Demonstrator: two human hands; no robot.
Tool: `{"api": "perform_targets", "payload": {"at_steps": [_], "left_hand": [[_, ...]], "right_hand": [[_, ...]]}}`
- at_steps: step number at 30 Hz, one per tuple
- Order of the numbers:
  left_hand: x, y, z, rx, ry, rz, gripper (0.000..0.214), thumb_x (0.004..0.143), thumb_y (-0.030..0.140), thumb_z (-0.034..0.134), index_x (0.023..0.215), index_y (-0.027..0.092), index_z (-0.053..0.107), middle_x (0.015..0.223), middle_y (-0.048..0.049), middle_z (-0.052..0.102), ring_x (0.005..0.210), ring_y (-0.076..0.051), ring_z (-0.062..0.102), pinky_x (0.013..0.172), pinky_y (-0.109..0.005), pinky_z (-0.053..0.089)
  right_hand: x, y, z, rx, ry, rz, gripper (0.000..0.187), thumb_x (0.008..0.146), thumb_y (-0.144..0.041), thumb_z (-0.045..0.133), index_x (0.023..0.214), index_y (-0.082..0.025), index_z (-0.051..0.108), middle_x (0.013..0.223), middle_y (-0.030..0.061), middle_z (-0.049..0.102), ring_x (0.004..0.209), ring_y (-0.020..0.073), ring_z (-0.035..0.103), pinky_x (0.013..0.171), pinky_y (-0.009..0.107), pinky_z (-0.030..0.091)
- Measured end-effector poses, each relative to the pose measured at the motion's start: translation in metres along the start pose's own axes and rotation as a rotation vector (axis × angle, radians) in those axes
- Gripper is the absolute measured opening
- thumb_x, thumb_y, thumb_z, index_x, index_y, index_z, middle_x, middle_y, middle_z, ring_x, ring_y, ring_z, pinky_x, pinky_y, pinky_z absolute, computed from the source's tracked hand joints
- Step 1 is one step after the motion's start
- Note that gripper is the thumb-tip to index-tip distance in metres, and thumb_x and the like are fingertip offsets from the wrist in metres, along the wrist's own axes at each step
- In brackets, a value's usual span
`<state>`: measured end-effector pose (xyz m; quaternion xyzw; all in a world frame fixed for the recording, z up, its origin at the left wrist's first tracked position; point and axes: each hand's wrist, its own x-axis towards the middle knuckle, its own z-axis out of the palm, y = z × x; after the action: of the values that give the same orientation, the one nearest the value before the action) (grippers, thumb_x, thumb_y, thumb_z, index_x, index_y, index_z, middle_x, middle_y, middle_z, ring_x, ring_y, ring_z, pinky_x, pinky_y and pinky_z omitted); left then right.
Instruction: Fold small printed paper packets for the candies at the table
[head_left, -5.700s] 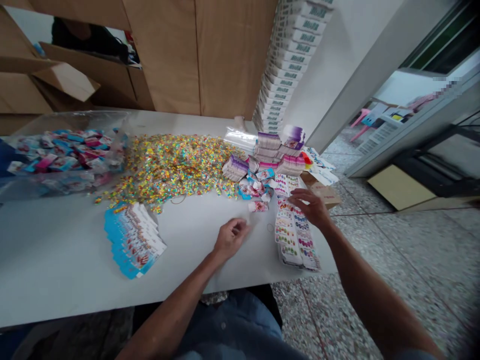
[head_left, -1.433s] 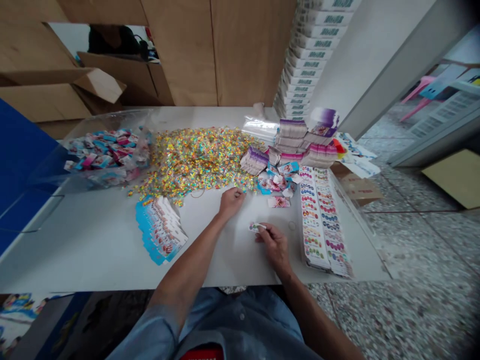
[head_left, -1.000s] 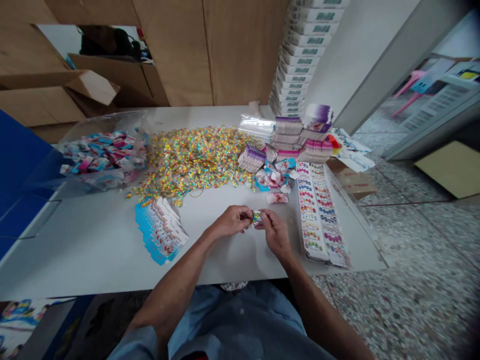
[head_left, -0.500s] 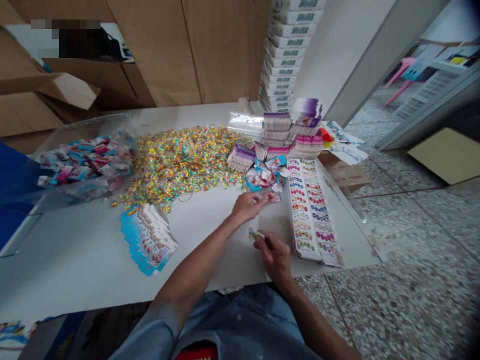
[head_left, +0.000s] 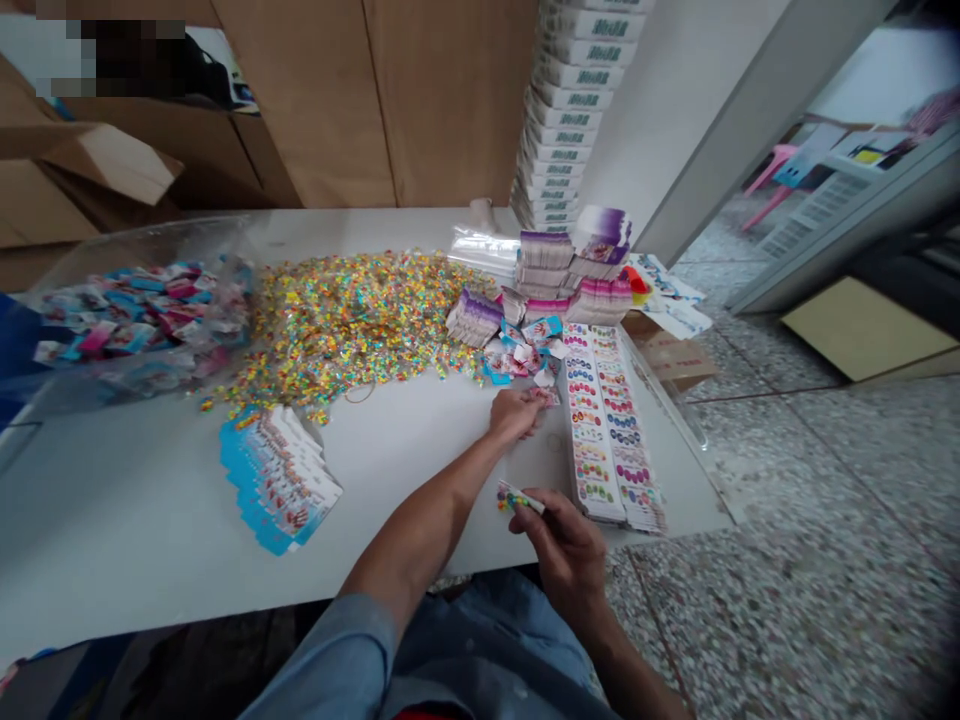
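The right hand (head_left: pixel 566 560) is closed, pinching a small strip (head_left: pixel 519 498) printed with coloured dots, its dotted end angled down just above the surface (head_left: pixel 112 500). The left hand (head_left: pixel 516 415) lies palm-down and reaches to a small pink-printed piece (head_left: pixel 546 397) at its fingertips; whether it grips the piece, I cannot tell. Just right of the hands is a long stack of dotted sheets (head_left: pixel 604 425), and beyond them are loose wrappers (head_left: pixel 521 358) and bundled cards (head_left: pixel 546 268). A glittery pile (head_left: pixel 345 330) spreads further left, beside a clear bag (head_left: pixel 135 320) of packets and fanned blue cards (head_left: pixel 277 480). For work this small, a firm pinch close to the strip's end should keep it steady, and a light touch from the left fingertips should avoid disturbing the wrappers nearby.
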<state>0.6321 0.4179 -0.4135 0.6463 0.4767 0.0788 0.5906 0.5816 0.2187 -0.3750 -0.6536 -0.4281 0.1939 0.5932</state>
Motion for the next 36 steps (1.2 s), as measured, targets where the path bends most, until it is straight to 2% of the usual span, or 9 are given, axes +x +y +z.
{"api": "perform_targets", "payload": {"at_steps": [5,10,13,16,20,24,28,32,36], "left_hand": [[-0.013,0.004,-0.014,0.06,0.002,0.108,0.025,0.094,0.036,0.061,0.095,0.017,0.077,0.071,-0.0034,0.069,0.057,-0.014,0.063,0.054,-0.022,0.047],[-0.066,-0.019,-0.106,0.613,0.081,0.577,0.02,0.094,0.033,0.062,0.099,0.027,0.08,0.111,-0.0062,0.07,0.104,-0.023,0.066,0.088,-0.03,0.051],[-0.102,-0.036,-0.155,0.816,0.038,0.657,0.025,0.099,0.032,0.055,0.109,0.031,0.078,0.125,-0.0052,0.067,0.108,-0.022,0.066,0.091,-0.03,0.049],[-0.124,-0.053,-0.175,0.881,-0.11,0.657,0.025,0.098,0.026,0.055,0.111,0.03,0.077,0.11,-0.005,0.073,0.098,-0.02,0.07,0.085,-0.027,0.049],[-0.127,-0.077,-0.172,0.846,-0.18,0.667,0.022,0.097,0.021,0.056,0.109,0.023,0.075,0.099,-0.0077,0.075,0.089,-0.022,0.071,0.078,-0.027,0.049],[-0.117,-0.095,-0.162,0.649,-0.179,0.724,0.017,0.097,0.021,0.058,0.104,0.016,0.073,0.099,-0.009,0.074,0.09,-0.022,0.071,0.079,-0.027,0.051],[-0.11,-0.112,-0.148,0.354,-0.194,0.8,0.021,0.1,0.024,0.055,0.11,0.019,0.073,0.108,-0.0076,0.074,0.1,-0.019,0.07,0.089,-0.026,0.052],[-0.113,-0.132,-0.129,0.086,-0.053,0.711,0.02,0.098,0.028,0.059,0.114,0.019,0.068,0.107,-0.0052,0.076,0.097,-0.017,0.072,0.089,-0.026,0.053],[-0.116,-0.145,-0.117,-0.027,0.018,0.653,0.022,0.098,0.031,0.061,0.116,0.019,0.062,0.106,-0.0056,0.076,0.095,-0.017,0.073,0.087,-0.027,0.055]], "right_hand": [[0.0,-0.01,-0.009,-0.044,0.073,-0.025,0.013,0.096,-0.028,0.066,0.104,-0.023,0.074,0.074,0.0001,0.071,0.061,0.0137,0.065,0.06,0.026,0.051],[0.016,0.001,-0.022,0.077,0.142,0.091,0.014,0.092,-0.033,0.072,0.102,-0.022,0.074,0.077,0.0014,0.074,0.071,0.0167,0.069,0.07,0.03,0.056],[0.04,0.015,0.001,0.436,0.097,0.201,0.02,0.09,-0.038,0.074,0.101,-0.022,0.072,0.084,0.0031,0.077,0.071,0.0182,0.071,0.067,0.033,0.06],[0.059,0.027,0.042,0.71,-0.007,0.283,0.027,0.084,-0.043,0.078,0.099,-0.023,0.069,0.092,0.0031,0.076,0.077,0.02,0.074,0.067,0.034,0.062],[0.065,0.033,0.071,0.605,-0.218,0.206,0.025,0.089,-0.045,0.073,0.1,-0.023,0.068,0.087,0.0019,0.075,0.074,0.0184,0.071,0.07,0.034,0.061],[0.072,0.031,0.057,0.181,-0.425,-0.089,0.016,0.094,-0.037,0.068,0.101,-0.024,0.072,0.089,0.0021,0.074,0.077,0.0166,0.067,0.073,0.029,0.056],[0.083,0.036,0.04,-0.016,-0.433,-0.202,0.014,0.098,-0.033,0.063,0.103,-0.024,0.071,0.091,0.0023,0.073,0.077,0.0159,0.067,0.072,0.028,0.053],[0.086,0.044,0.033,-0.067,-0.406,-0.142,0.016,0.099,-0.035,0.06,0.106,-0.023,0.068,0.085,0.0022,0.071,0.069,0.016,0.067,0.065,0.027,0.054],[0.089,0.041,0.028,-0.18,-0.521,-0.211,0.016,0.101,-0.032,0.057,0.107,-0.023,0.069,0.094,0.0058,0.07,0.074,0.0172,0.069,0.07,0.029,0.056]]}}
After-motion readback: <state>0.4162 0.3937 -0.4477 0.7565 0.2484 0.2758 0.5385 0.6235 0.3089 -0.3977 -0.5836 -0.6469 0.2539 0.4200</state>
